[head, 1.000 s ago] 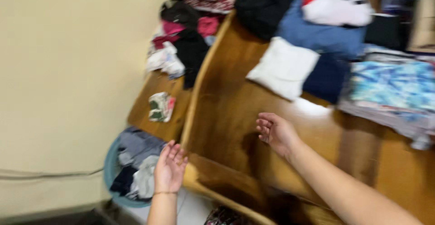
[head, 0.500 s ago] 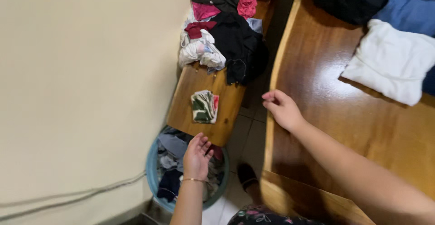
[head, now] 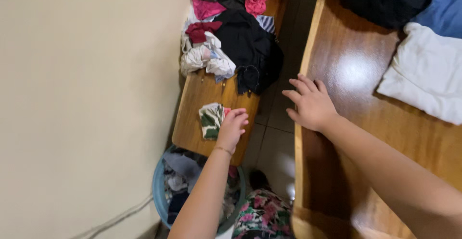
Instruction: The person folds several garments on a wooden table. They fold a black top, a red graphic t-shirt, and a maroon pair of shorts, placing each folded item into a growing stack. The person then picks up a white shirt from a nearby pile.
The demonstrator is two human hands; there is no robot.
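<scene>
Since half a second earlier, your left hand had left the air above the blue basket and come down on the small folded cloth (green, white and a touch of red) lying near the front end of the narrow wooden bench. Its fingers were curled over the cloth's right edge, apparently closing on it, though you could not tell from this angle whether they had a firm hold. The cloth itself lay where it had been, flat on the bench, just short of the loose heap of clothes farther back.

Your right hand had slid forward along the edge of the wide table and rested there palm down, fingers spread and empty, probably propping you as you leaned left. A folded white cloth sat well apart on that table.
</scene>
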